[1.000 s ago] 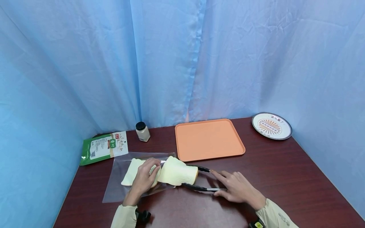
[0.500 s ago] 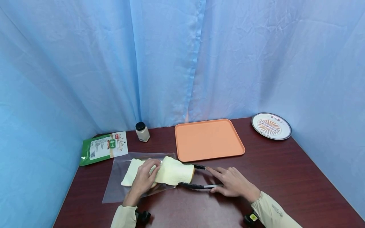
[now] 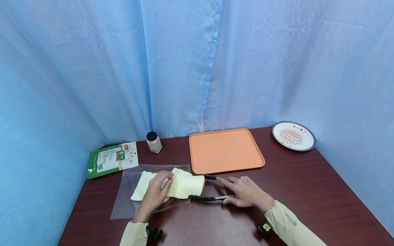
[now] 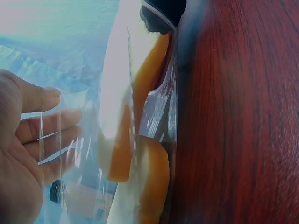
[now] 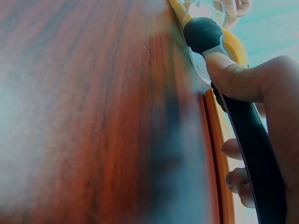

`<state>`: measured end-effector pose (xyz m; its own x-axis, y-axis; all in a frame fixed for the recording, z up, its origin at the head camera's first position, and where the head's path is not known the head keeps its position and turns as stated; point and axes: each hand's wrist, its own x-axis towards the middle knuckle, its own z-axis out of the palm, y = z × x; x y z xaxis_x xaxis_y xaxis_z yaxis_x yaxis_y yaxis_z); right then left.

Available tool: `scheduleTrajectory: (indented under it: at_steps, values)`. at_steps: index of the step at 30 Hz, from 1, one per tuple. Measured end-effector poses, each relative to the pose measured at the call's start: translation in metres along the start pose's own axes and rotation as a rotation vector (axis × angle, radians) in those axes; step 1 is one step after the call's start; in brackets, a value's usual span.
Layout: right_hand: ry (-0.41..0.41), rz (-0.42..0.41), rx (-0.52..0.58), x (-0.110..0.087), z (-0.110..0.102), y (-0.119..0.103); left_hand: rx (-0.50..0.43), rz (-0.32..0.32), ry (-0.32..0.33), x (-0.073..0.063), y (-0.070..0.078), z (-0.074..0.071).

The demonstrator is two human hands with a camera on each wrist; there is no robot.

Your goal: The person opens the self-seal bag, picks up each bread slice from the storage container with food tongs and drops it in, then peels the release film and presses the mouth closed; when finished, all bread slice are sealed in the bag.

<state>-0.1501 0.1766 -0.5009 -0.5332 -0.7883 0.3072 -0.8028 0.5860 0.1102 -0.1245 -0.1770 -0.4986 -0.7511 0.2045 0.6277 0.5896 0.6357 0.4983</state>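
A clear plastic bag (image 3: 120, 206) lies on the table with one bread slice (image 3: 141, 187) inside it. My left hand (image 3: 155, 192) pinches the bag's upper film near its mouth and lifts it, as the left wrist view shows. In my right hand (image 3: 247, 194) are tongs (image 3: 201, 198) with black tips, held by the thumb and fingers along their arms. Their tips clasp a second bread slice (image 3: 190, 186) by its two sides. This slice's left part is under the lifted film, overlapping the first slice; its right end sticks out between the tongs.
An orange tray (image 3: 227, 152) lies just behind the tongs. A black-lidded jar (image 3: 154, 143) and a green and white packet (image 3: 112, 159) stand and lie at the back left. A patterned plate (image 3: 293, 136) is at the back right, near the blue curtain (image 3: 178, 68).
My right hand has moved left with the tongs, carrying the second bread slice farther into the bag's mouth. My left hand has stayed in place, still pinching the film.
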Motion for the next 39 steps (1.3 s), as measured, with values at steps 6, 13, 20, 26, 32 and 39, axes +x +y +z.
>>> scheduleTrajectory:
  at_steps: [6,13,20,26,32,39]
  values:
    - [0.030,-0.044,-0.005,0.007,0.004,0.001,-0.005,0.001,0.001,0.000,0.000,0.000]
    - [0.029,-0.058,0.014,0.018,0.008,-0.002,-0.007,0.005,-0.001,0.001,0.000,0.000]
    - [0.034,-0.054,0.032,0.026,0.014,-0.005,-0.013,0.008,0.004,0.002,0.000,0.001]
    - [0.048,-0.061,0.034,0.034,0.019,-0.008,-0.007,-0.004,0.002,0.002,0.001,0.001]
    - [0.057,-0.074,0.039,0.044,0.022,-0.012,-0.007,-0.014,0.001,0.001,0.002,0.000]
    - [0.052,-0.082,0.032,0.052,0.025,-0.017,-0.008,0.008,0.014,0.001,0.002,-0.002]
